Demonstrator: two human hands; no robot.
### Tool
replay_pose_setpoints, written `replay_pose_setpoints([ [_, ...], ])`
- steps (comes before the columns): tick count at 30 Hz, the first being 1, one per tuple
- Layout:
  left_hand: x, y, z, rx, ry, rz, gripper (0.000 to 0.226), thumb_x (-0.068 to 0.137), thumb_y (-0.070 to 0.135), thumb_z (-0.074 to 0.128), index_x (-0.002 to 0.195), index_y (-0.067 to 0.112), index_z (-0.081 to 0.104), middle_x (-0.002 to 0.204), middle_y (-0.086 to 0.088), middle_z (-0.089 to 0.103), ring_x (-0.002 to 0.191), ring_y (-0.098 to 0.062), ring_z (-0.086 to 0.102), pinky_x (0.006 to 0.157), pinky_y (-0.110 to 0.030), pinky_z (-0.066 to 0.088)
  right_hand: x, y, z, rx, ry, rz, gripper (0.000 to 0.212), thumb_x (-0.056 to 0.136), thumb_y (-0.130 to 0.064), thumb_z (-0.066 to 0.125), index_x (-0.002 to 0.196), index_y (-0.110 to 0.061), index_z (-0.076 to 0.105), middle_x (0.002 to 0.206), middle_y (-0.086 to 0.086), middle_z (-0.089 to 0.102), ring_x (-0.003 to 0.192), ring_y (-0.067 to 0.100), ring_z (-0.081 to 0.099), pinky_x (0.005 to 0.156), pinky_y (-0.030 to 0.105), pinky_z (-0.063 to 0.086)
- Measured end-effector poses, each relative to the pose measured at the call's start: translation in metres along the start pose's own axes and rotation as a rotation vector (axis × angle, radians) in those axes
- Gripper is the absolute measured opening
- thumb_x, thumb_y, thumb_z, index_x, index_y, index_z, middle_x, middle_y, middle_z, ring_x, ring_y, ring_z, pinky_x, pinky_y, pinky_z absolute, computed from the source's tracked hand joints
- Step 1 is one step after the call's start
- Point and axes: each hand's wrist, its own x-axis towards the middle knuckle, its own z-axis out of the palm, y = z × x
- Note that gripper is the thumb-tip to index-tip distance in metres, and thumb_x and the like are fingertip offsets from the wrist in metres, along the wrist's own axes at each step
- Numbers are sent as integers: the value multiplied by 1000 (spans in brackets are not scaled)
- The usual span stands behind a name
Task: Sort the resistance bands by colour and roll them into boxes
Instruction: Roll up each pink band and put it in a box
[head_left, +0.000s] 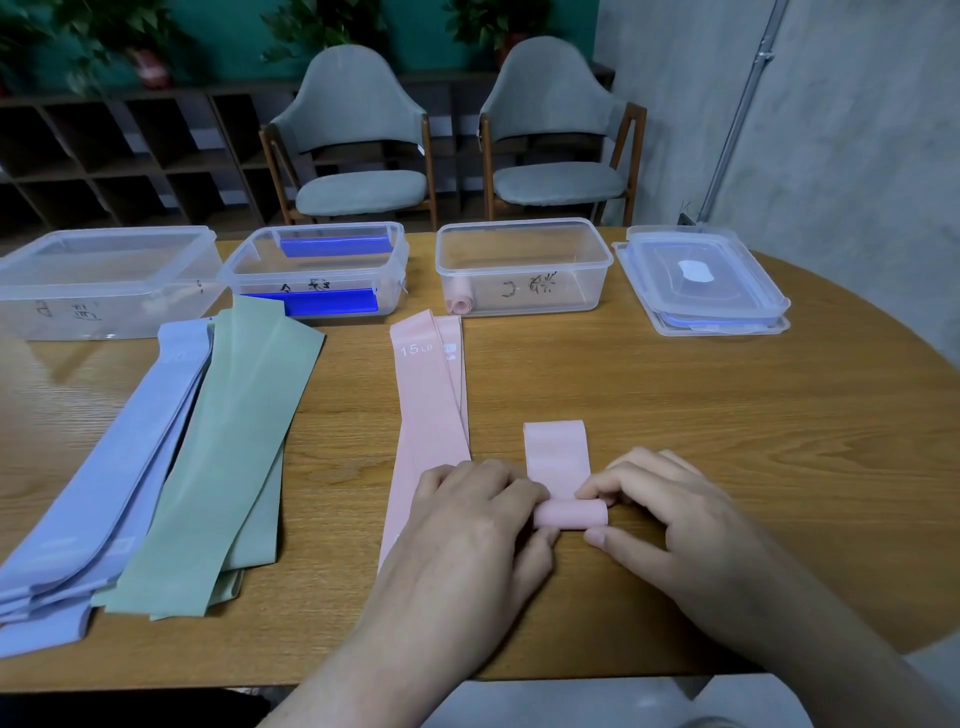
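My left hand (478, 514) lies palm-down, fingers curled onto the pink band (558, 457) roll's 9 o'clock end. My right hand (670, 509) pinches its 3 o'clock end, thumb beneath

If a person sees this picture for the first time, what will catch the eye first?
Probably the two hands at the near edge: the left hand and the right hand pinch a half-rolled pink band. Next, the lilac bands and green bands fanned out on the left. Behind stand clear boxes; the pink box holds one roll.
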Motion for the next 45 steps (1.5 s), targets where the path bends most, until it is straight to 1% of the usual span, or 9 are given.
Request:
replay_pose_setpoints([
  [4,1,0,-1,-30,7,-18,24,90,46,52,107,33,63,104,19,60,99,-4,51,96,-26,34,0,1,0,6,-2,0,17,92,-41,58,108,-39,63,106,-24,53,110,3,46,93,19,34],
  [8,1,0,-1,-11,-7,-17,19,95,45,49,105,35,62,102,19,57,98,-6,51,96,-28,35,-1,1,1,18,-2,2,22,93,-45,54,112,-40,63,107,-29,51,113,2,45,93,14,31],
  [13,0,1,0,-9,-6,-17,21,96,45,48,106,36,63,103,19,57,97,-5,50,95,-28,35,-1,1,1,10,1,13,19,88,-41,65,106,-42,60,106,-26,52,110,1,44,88,16,32],
  [21,1,0,-2,-30,-39,-29,21,96,45,48,109,36,61,104,20,55,101,-5,51,98,-28,34,-1,1,0,32,-7,18,25,91,-50,51,111,-42,64,108,-28,51,114,0,43,93,15,32],
  [25,1,1,-1,-19,-40,-23,22,97,45,46,108,36,62,103,19,55,100,-7,51,98,-29,35,0,1,0,15,13,19,22,87,-41,65,108,-43,59,105,-26,51,111,2,45,89,16,33],
  [33,2,0,-1,-38,-24,-24,21,93,46,50,107,34,61,103,19,55,100,-6,53,98,-30,36,-1,2,1,30,-1,19,20,91,-46,57,110,-42,63,107,-25,53,112,3,46,92,21,36],
  [38,2,1,-1,-21,-25,-27,23,95,45,48,107,34,64,105,18,54,100,-6,51,98,-28,34,-1,2,2,31,15,28,21,86,-39,68,106,-41,61,106,-22,54,110,4,47,90,17,34],
  [41,1,1,-2,-37,-28,-36,23,94,46,49,110,35,62,106,20,54,102,-4,50,100,-25,32,-1,2,1,33,10,18,13,89,-41,63,102,-41,60,108,-23,54,111,4,46,91,18,33],
  [45,2,1,-2,-22,-32,-32,18,92,42,52,107,35,61,104,19,53,100,-5,51,98,-27,34,-2,3,1,41,2,19,23,88,-51,54,106,-41,62,109,-26,52,114,3,46,92,19,35],
])
